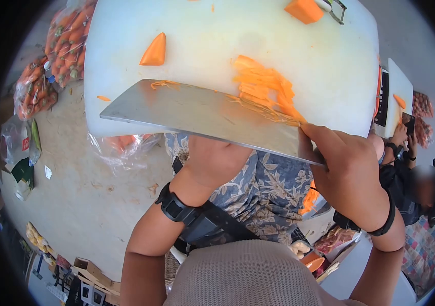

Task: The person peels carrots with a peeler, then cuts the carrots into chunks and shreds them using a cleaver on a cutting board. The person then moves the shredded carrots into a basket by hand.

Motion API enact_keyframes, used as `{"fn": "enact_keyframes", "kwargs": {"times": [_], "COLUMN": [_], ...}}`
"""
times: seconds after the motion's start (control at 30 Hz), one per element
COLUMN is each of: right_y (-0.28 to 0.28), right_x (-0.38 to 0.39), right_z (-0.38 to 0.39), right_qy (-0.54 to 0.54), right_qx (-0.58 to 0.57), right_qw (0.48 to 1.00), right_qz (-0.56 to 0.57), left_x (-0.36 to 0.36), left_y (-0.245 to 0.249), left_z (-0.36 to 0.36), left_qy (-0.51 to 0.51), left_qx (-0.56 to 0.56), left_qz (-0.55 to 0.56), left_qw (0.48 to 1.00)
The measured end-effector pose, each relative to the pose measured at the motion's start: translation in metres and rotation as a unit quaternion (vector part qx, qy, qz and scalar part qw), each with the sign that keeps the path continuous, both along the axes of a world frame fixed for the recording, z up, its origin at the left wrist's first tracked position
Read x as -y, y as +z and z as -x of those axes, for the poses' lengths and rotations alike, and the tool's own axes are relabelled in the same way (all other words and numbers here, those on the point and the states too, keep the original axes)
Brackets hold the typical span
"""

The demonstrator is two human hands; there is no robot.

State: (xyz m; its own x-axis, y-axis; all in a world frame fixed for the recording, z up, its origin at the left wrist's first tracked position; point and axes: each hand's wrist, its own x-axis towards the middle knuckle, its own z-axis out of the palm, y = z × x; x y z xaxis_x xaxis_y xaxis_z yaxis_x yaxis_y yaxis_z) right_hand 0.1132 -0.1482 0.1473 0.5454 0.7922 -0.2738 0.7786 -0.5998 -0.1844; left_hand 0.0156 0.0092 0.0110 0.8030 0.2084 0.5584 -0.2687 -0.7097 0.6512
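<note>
A wide metal cleaver [202,115] lies slanted over the near edge of the white cutting board [202,30], with orange shreds stuck along its blade. My right hand [347,173] grips it at its right end, fingers closed. Beneath the blade is my left hand [220,158], partly covered by it; its fingers are hidden. Sliced carrot strips [266,86] are heaped on the board just beyond the blade. One carrot piece [154,50] rests on the left part of the board, and a thicker carrot chunk [304,10] is at the far right beside a peeler [337,11].
Bags of carrots [69,46] stand on the floor at the left, with another plastic bag [125,148] under the board's near left edge. At the right, another person [411,188] sits by a second white board [400,84]. Boxes [92,273] are at the lower left.
</note>
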Motion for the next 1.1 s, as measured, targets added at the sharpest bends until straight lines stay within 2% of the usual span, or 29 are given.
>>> {"fn": "enact_keyframes", "kwargs": {"times": [0.07,0.13,0.2,0.27,0.6,0.8,0.9,0.97,1.1], "right_y": [0.004,-0.001,-0.011,-0.021,-0.029,-0.002,-0.007,-0.022,-0.031], "right_x": [0.004,0.007,0.007,0.006,-0.008,-0.001,-0.001,-0.004,-0.030], "right_z": [0.000,-0.002,-0.006,-0.010,-0.007,-0.003,-0.007,-0.011,-0.008], "right_qy": [0.002,-0.003,-0.005,-0.039,-0.005,0.018,-0.024,-0.034,-0.005], "right_qx": [-0.005,-0.007,-0.013,-0.061,-0.016,0.021,-0.048,-0.076,-0.058], "right_qw": [1.000,1.000,1.000,0.997,0.996,1.000,0.998,0.996,0.997], "right_qz": [0.010,0.011,0.012,-0.028,-0.082,0.013,0.025,-0.044,-0.052], "left_x": [0.000,-0.003,-0.003,-0.002,-0.001,-0.001,-0.002,-0.002,-0.003], "left_y": [-0.002,-0.004,-0.005,-0.005,-0.001,-0.003,-0.003,-0.002,-0.002], "left_z": [0.000,0.000,-0.003,-0.003,-0.004,-0.001,-0.004,-0.005,-0.006], "left_qy": [0.008,-0.002,0.001,0.004,0.039,0.033,0.034,0.031,0.020], "left_qx": [0.000,-0.001,0.005,0.009,0.027,0.017,0.020,0.027,0.026], "left_qz": [0.015,-0.047,-0.047,-0.048,-0.059,-0.055,-0.054,-0.053,-0.045], "left_qw": [1.000,0.999,0.999,0.999,0.997,0.998,0.998,0.998,0.998]}}
